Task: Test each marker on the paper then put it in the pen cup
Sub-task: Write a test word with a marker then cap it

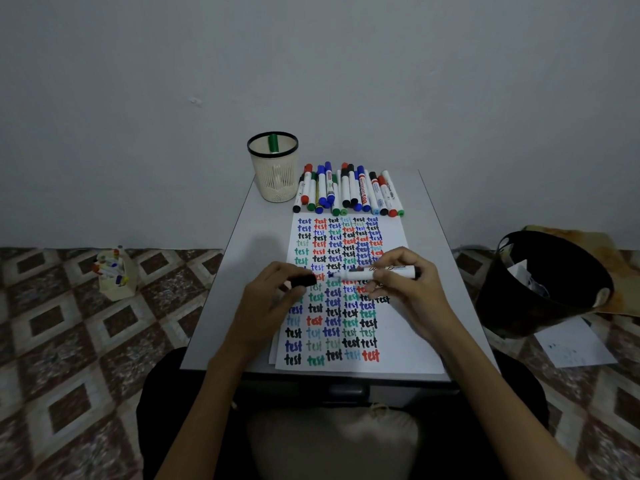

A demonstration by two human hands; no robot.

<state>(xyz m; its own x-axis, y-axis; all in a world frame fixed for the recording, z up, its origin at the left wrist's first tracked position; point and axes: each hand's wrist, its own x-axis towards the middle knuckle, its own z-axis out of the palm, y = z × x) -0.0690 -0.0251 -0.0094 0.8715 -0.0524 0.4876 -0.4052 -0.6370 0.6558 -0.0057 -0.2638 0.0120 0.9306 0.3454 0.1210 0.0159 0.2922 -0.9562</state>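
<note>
The marker (381, 271) lies level above the middle of the paper (401, 334), its barrel pinched by the right hand (408, 289). The bare nib points left at the black cap (304, 280) gripped in the left hand (273, 296) – lined up for capping or just pulled apart, I cannot tell which. The nib blurs into the lettering beneath. Beyond the paper, more markers (349, 190) lie in a row beside the pen cup (273, 183) – its mesh half hides one green marker (273, 143)

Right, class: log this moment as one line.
left hand: holds black cap; right hand: holds uncapped marker over paper; cup: one green marker inside
</note>
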